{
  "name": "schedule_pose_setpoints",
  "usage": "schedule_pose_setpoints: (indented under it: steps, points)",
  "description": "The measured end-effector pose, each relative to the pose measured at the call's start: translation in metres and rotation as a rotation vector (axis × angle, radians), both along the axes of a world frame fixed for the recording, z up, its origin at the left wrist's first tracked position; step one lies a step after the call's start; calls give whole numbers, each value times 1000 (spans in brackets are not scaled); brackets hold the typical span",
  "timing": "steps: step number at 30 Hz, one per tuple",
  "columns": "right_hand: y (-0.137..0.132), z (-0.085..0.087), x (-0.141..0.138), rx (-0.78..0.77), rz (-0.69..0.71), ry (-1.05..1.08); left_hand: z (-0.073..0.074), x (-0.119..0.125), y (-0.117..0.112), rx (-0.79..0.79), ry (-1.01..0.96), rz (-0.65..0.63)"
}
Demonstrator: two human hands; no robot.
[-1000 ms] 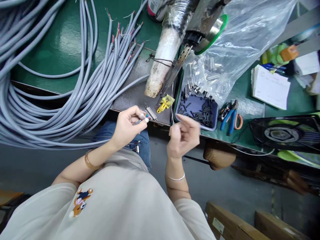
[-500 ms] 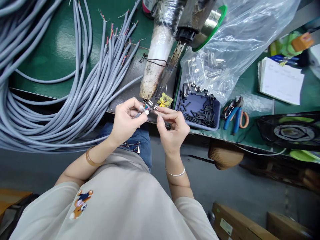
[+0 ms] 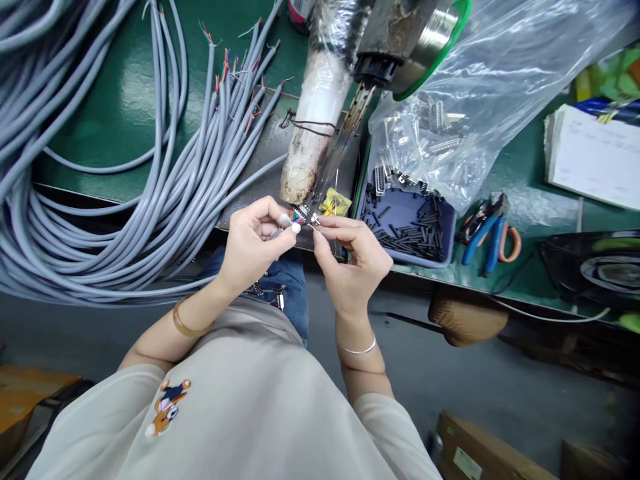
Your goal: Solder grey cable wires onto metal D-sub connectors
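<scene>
My left hand [image 3: 254, 241] pinches the end of a grey cable, whose coloured wires [image 3: 295, 217] fan out past my fingertips. Right at those wires is a small metal multi-pin connector [image 3: 306, 212], under the tip of a soldering iron [image 3: 340, 141] mounted above it. Between thumb and fingers, my right hand [image 3: 353, 257] grips a thin wire that reaches towards the connector; its kind is too small to tell. A yellow sponge [image 3: 334, 202] lies just beyond the right fingertips. My fingers partly hide the joint between wires and connector.
Many grey cables [image 3: 165, 220] with stripped ends fill the left. A blue bin [image 3: 447, 247] holds black tubes, with a plastic bag [image 3: 480, 127] of connectors over it. Blue-handled pliers [image 3: 487, 237], paper [image 3: 595, 157] and a solder spool [image 3: 437, 47] are to the right.
The view has shifted slightly, so the bench items on the right appear farther right. Both hands keep their grips at the connector; the right hand's fingers have moved slightly.
</scene>
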State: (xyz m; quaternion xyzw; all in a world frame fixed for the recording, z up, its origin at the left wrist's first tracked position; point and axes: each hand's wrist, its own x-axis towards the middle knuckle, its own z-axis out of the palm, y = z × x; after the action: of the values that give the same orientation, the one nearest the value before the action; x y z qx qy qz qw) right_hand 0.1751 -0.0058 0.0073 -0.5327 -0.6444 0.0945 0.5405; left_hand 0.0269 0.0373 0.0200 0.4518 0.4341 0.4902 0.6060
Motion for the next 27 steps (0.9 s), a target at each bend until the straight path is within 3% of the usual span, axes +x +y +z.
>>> schedule_pose_setpoints:
  steps: [8,17,27]
  points:
    - [0,-4,1,-26,2,-34,-4,-1,-3,-76,11,-5]
    - [5,2,1,45,-23,-145,5,0,-3,13,52,17]
    - [-1,-3,3,-7,-14,-163,-3,-2,-5,-102,27,-27]
